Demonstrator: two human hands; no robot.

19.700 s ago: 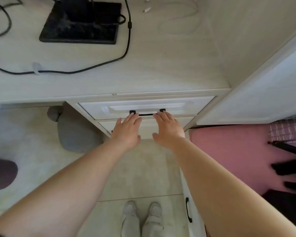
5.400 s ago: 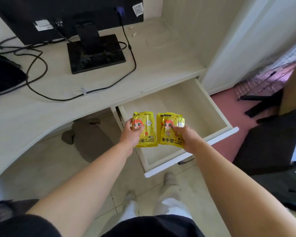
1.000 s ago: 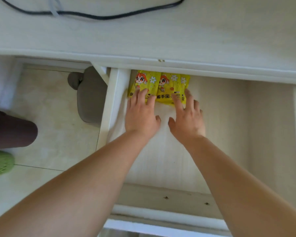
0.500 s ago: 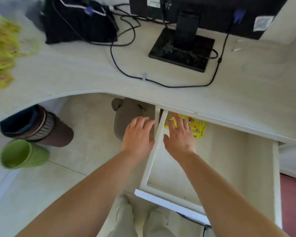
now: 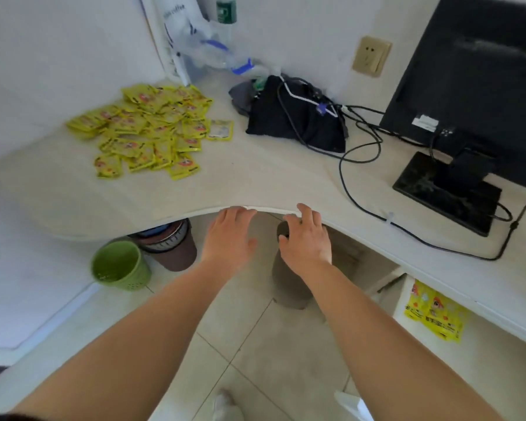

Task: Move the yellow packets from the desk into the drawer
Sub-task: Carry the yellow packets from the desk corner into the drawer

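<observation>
The pile of packets lies on the desk at the far left, with the bag to its right and the monitor further right. My left hand and right hand are side by side before the desk's front edge. Under the desk, left of my hands, stands a bin, and a second bin stands behind it. Low on the right, more packets lie in the drawer.

At the far right, a black monitor stands on a square black base. Black cables loop leftward from it to a dark bag. A beige wall socket sits beyond them, and a clear plastic bag leans in the far corner. On the tiled floor, at the near left, a green bin stands just beside a brown bin, with a grey rounded object to their right.
</observation>
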